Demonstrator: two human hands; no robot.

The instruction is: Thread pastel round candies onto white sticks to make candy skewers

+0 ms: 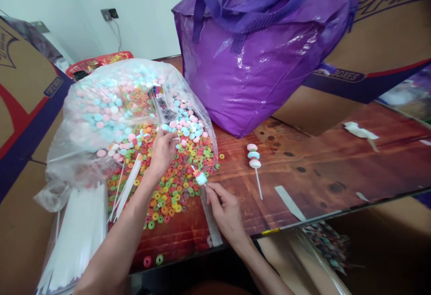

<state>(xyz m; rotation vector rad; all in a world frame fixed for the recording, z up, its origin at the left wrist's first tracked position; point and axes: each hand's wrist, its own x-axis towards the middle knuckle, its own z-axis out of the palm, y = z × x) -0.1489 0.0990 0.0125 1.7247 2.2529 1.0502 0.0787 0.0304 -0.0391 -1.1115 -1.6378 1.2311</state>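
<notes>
My right hand pinches a white stick threaded with a pale blue marshmallow and a reddish candy ring; the stick's bare tip points up and left. My left hand is over the heap, fingers bent together near the marshmallows. Something small and pale shows at its fingertips, too small to name. Below it spread many coloured candy rings. One candy skewer with three marshmallows lies on the table to the right.
A clear plastic bag of candy spreads behind the heap. White sticks lie in a bundle at left. A purple bag stands at the back, with cardboard boxes at the sides. Tape strips are on the wooden table.
</notes>
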